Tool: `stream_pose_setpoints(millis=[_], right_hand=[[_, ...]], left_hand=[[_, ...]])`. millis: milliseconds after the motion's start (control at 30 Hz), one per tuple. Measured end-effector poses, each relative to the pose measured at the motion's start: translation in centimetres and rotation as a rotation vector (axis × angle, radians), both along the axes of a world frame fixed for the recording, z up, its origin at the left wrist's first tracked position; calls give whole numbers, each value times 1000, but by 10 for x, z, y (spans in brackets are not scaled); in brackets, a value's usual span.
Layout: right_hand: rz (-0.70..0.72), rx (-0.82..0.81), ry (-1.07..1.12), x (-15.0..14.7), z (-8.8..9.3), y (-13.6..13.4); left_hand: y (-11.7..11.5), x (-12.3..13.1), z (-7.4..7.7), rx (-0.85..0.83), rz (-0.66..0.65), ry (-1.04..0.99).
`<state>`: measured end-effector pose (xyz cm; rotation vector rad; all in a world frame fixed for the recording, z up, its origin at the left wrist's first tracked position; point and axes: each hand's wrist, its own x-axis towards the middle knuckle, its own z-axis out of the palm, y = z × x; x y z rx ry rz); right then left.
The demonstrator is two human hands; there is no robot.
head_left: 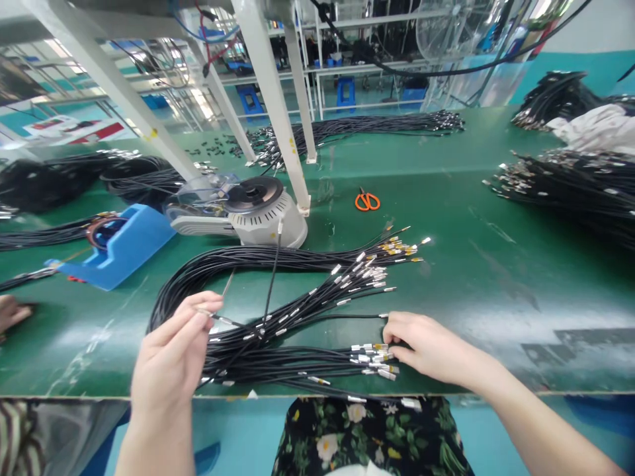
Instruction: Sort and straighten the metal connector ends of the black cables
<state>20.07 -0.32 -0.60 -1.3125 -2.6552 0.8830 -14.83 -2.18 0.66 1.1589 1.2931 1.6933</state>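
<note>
A bundle of thin black cables [278, 311] with metal end tips lies looped on the green table [496, 277] in front of me. My left hand [173, 357] is closed in a pinch on the metal tips of a couple of cable ends at the bundle's left side; one cable [272, 277] rises from it. My right hand [421, 347] rests on the table at the near right, fingers closed down on a cluster of cable ends [372, 357].
A white tape dispenser machine [248, 211] and a blue tape holder [119, 241] stand beyond the bundle. Orange scissors [367, 200] lie mid-table. More cable piles [580, 185] sit right, left and far back. Another person's hand [10, 311] shows at the left edge.
</note>
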Motion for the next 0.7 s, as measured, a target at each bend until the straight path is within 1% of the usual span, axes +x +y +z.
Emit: stream_pose_setpoints(millis=[100,167,267,333,433,467,533,567,600,667,700], right_hand=[[-20,5,17,-4,-2,-2],[-61,-7,55,-5,-1,-3],[-124,-47,157,-6,3,-3],[-144,-85,237,-8,6,-2],[-162,-159,347,-12,9,0],[-172,-183,377,-14,9,1],[-198,-222,427,-17,10,2],[-211,-237,448,-19,9,3],[-221,-250,468,-19,9,4],[-230,-276,504,-20,7,4],[-230,-287,517,-20,6,4]], left_hand=[[-10,-6,5,13,-64,-8],[-14,-7,9,13,-115,10],[-11,4,11,14,-124,76],[-6,21,10,14,-134,189],[2,58,5,-24,-215,477],[3,71,3,-30,-218,578],[3,98,-2,12,-201,767],[2,109,-4,55,-241,867],[1,119,-5,98,-308,966],[-1,134,-8,165,-489,1130],[-2,138,-9,176,-558,1183]])
